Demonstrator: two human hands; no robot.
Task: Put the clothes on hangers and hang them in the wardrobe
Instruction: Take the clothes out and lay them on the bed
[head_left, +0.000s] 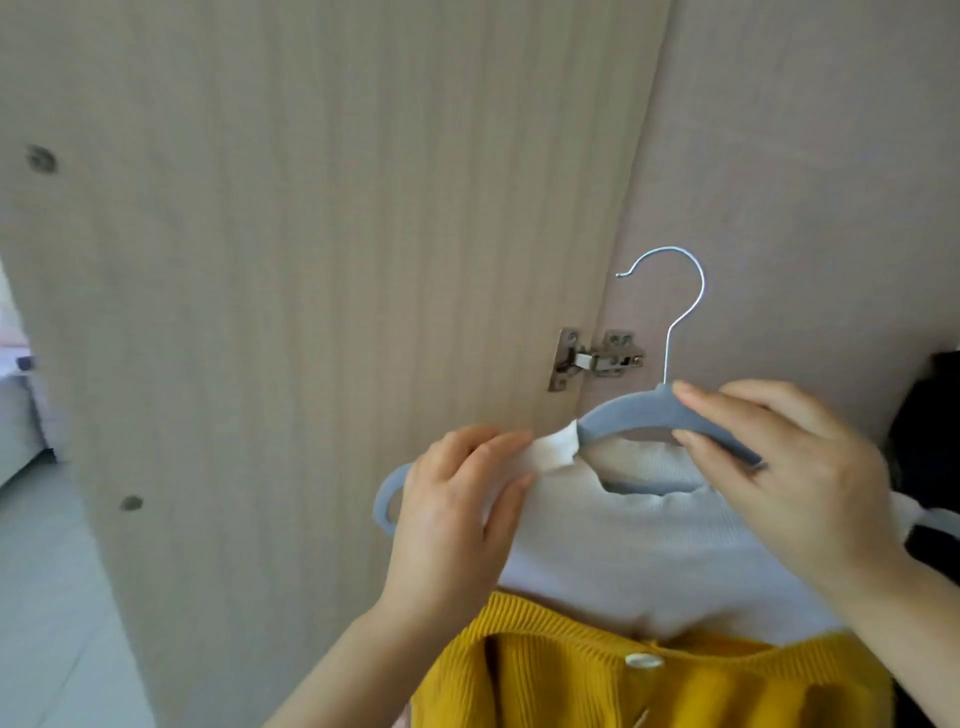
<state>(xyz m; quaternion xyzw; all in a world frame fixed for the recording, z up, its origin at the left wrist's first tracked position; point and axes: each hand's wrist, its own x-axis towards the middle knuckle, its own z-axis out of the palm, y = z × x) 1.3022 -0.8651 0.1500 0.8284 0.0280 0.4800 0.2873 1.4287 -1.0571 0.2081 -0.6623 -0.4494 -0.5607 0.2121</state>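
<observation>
At the left stands the wardrobe door (311, 260), its hinge (595, 358) just left of the hook. The left hand (457, 499) pinches the shoulder of the white top (649, 561), holding it at the left arm of the grey hanger (628, 413). The right hand (779, 467) grips the hanger's right arm near the neck. Dressing the hanger looks part done. Next, probably, the right shoulder needs seating, then the hook must find a rail, which is not in view.

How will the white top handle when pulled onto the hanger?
Probably floppy: the white top hangs limp below the blue hanger. Likely stretchy, since its ribbed knit bunches where the left hand pinches it. The hanger's matte surface may keep it from slipping.
</observation>
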